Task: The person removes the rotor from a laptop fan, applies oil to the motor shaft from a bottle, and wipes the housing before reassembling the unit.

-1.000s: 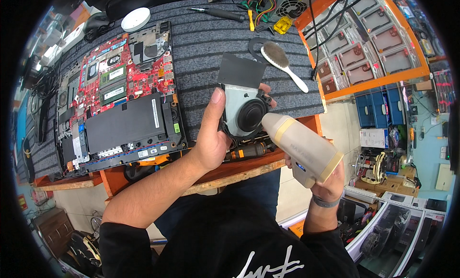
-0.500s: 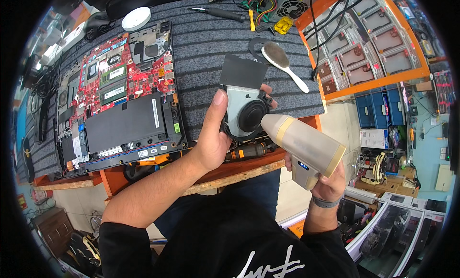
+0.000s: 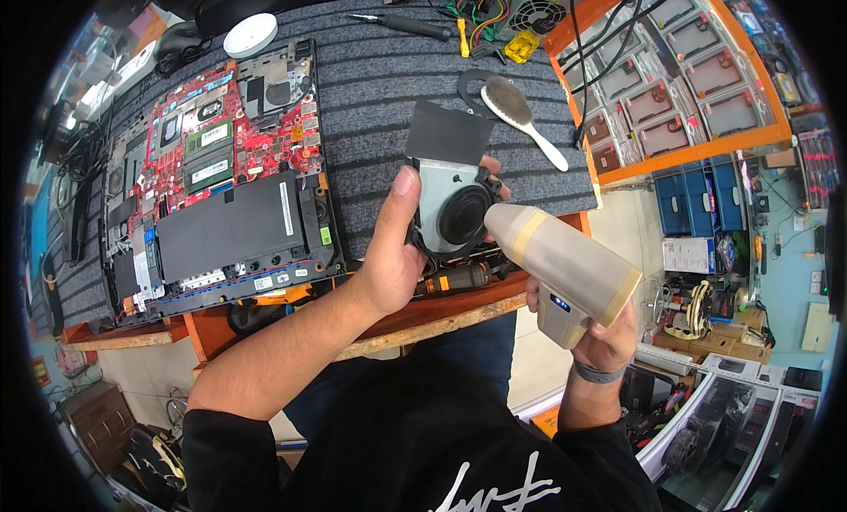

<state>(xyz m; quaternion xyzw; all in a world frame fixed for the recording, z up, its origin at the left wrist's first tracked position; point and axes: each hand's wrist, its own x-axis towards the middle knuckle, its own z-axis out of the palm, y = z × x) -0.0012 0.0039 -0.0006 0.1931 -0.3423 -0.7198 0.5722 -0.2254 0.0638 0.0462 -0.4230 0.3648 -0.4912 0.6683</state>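
The fan unit (image 3: 460,214) sits in the left hand (image 3: 394,247), held above the bench's front edge, to the right of the opened laptop (image 3: 229,221). That hand's thumb lies along the near side, with fingertips showing round the far one. Its plate is smooth grey metal, its hub a glossy black disc, and a matte black flap (image 3: 448,132) juts from the top. The right hand (image 3: 613,335) grips the handle of a blower (image 3: 569,260), a frosted, tapering barrel with yellowish bands. Over the last second little has changed: the fan unit has barely shifted, while the blower's rear has swung slightly outward. Its nozzle remains aimed at the fan's right edge, so the work appears to continue at that spot; whether they touch, I can't tell. Beyond lies a ribbed grey mat (image 3: 371,88), bearing a white-handled brush (image 3: 529,126) with a fuzzy, brownish oval head.
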